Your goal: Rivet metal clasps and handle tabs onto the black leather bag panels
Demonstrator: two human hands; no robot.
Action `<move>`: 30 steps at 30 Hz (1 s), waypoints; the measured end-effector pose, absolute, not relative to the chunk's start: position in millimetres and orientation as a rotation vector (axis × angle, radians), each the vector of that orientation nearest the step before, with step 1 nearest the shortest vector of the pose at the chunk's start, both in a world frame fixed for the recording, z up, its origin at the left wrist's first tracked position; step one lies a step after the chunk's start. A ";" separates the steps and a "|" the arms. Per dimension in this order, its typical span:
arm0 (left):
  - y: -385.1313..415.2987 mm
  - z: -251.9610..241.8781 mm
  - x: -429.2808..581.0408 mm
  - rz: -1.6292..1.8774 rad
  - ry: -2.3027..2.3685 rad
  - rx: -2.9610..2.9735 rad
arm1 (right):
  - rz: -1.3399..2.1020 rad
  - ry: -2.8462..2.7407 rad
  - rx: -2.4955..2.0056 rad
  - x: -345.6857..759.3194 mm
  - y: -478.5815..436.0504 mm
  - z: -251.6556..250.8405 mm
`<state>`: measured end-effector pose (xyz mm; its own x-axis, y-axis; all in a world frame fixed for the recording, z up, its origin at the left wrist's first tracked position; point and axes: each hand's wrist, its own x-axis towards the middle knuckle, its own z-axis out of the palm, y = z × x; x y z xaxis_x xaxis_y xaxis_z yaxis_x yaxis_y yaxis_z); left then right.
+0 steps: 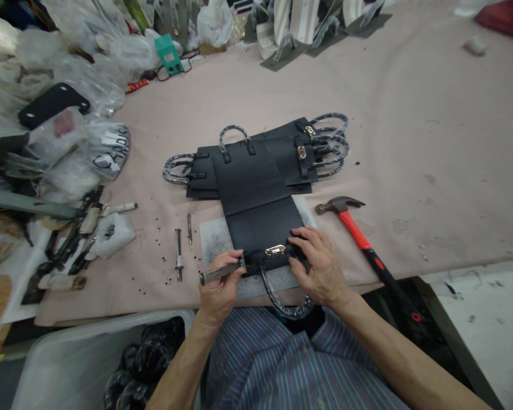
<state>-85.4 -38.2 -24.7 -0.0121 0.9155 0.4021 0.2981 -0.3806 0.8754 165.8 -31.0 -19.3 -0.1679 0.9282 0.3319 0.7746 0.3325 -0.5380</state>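
At the near edge of the desk [410, 142], the left hand [218, 287] has its grip clamped on a metal punch [218, 274], whose tip points right towards the gold clasp [275, 250]. The right hand [320, 267], fingers spread apart, presses the black bag panel [260, 225] onto a grey pad [214, 236]. A red-handled hammer [367, 242] lies just right.

Your black bag panel [256, 216] lies flat on the grey pad [214, 236], gold clasp [275, 250] up, seemingly touching a steel punch [216, 275].
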 end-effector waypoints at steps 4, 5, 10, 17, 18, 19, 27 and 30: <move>-39.0 -24.5 -84.1 1.405 1.280 1.706 | 0.329 -1.985 -1.489 165.3 -31.2 -18.6; -39.2 -24.7 -84.0 1.405 1.281 1.696 | 0.326 -1.986 -1.487 165.2 -31.2 -18.8; -38.5 -26.2 -83.2 1.416 1.286 1.626 | 0.324 -1.985 -1.488 165.4 -30.8 -20.0; -36.1 -27.9 -82.8 1.455 1.295 1.524 | 0.314 -1.995 -1.505 164.9 -31.2 -19.3; -36.2 -28.1 -82.9 1.447 1.291 1.536 | 0.314 -1.994 -1.508 164.9 -31.3 -19.3; -36.4 -28.3 -83.0 1.439 1.284 1.551 | 0.314 -1.994 -1.510 164.9 -31.3 -19.3; -38.2 -29.6 -82.9 1.433 1.303 1.585 | 0.317 -1.992 -1.503 165.5 -31.0 -20.7; -38.5 -29.1 -82.2 1.435 1.309 1.579 | 0.317 -1.989 -1.503 165.3 -31.2 -20.3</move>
